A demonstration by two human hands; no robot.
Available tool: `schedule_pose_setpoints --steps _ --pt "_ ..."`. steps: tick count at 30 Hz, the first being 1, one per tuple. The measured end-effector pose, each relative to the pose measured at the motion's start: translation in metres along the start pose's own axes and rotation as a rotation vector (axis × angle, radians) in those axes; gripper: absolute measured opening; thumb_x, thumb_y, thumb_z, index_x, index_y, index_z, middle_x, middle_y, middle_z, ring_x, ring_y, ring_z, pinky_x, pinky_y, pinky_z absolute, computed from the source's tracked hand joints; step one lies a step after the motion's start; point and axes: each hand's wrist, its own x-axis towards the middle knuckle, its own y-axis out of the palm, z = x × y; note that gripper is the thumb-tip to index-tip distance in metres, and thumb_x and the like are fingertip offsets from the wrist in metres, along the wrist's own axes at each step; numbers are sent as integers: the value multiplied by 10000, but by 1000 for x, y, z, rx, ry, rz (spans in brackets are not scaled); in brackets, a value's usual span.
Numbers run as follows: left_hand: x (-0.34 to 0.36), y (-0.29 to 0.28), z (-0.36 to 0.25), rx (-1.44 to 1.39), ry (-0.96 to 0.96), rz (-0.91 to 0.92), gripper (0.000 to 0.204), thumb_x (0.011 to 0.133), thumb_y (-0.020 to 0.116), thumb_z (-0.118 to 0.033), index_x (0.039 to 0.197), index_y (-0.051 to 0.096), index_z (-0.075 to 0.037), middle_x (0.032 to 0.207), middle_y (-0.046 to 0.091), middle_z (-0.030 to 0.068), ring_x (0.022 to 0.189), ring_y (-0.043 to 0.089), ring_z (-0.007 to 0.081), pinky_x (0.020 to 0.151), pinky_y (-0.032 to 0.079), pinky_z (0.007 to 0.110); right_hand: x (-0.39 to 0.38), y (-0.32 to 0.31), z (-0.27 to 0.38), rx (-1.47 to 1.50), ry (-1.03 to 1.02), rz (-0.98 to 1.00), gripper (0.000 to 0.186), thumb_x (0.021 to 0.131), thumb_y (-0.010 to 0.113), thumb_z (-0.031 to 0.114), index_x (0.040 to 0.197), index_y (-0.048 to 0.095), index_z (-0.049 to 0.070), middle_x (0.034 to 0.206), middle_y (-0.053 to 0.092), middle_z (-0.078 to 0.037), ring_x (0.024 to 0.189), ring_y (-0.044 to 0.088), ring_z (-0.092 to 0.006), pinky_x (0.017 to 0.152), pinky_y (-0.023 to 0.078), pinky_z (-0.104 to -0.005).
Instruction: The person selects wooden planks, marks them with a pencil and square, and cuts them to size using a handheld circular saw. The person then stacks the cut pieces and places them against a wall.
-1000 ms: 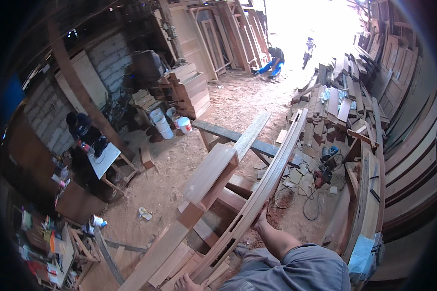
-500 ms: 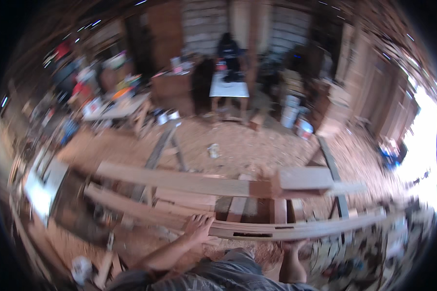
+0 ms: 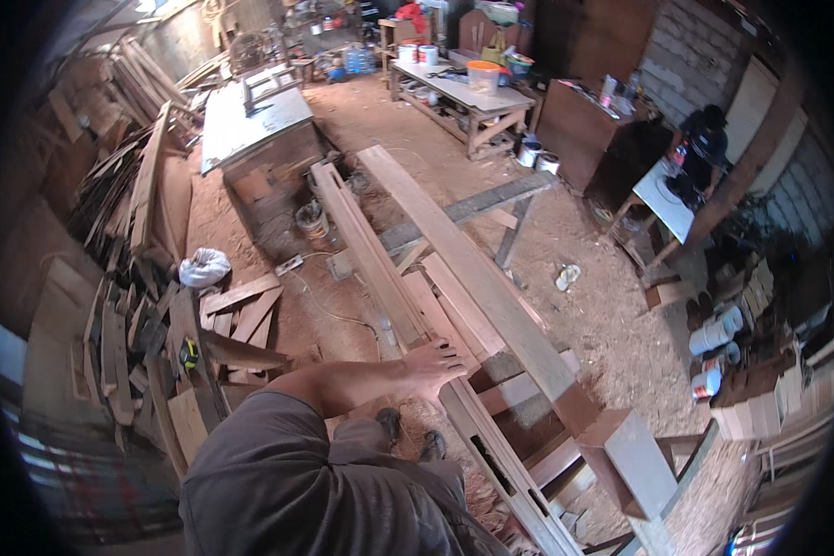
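Observation:
My left hand (image 3: 433, 364) lies over a long slotted wooden beam (image 3: 380, 278), its fingers curled around the far edge. This beam runs from the upper middle to the lower right, close to my body, and has dark narrow slots cut in its near part. Beside it lies a wide plank (image 3: 473, 283), roughly parallel. A box-shaped wooden block (image 3: 638, 463) rests across the plank's near end. My right hand does not show clearly; my body and the lower picture edge hide that side.
A trestle bar (image 3: 473, 215) crosses under the timbers. Scrap wood and a yellow tape measure (image 3: 188, 354) lie at left, near a white sack (image 3: 205, 267). A white-topped table (image 3: 255, 116) stands beyond. Another person (image 3: 704, 153) is at a small table (image 3: 665, 199), far right.
My view has swung left and tilted, so the timbers now run diagonally. My left hand stays on the slotted beam. My right hand, earlier under the beam, has dropped from sight.

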Motion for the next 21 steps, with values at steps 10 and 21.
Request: schedule_pose_setpoints --steps 10,21 --pt "-43 -63 -31 -62 86 -554 1085 562 895 -825 1334 694 -89 1291 684 64 1239 621 275 1129 419 501 2 118 -112 -299 446 135 956 973 456 869 1571 555 129 1571 601 -140 1443 551 -424 1267 361 -666" --pt "-86 -184 -89 82 -71 -1211 1095 372 986 -564 1318 673 -111 1248 657 92 1190 646 316 994 564 413 -5 261 4 -591 101 439 950 981 468 855 1594 518 129 1593 573 -140 1466 522 -413 1272 358 -653"
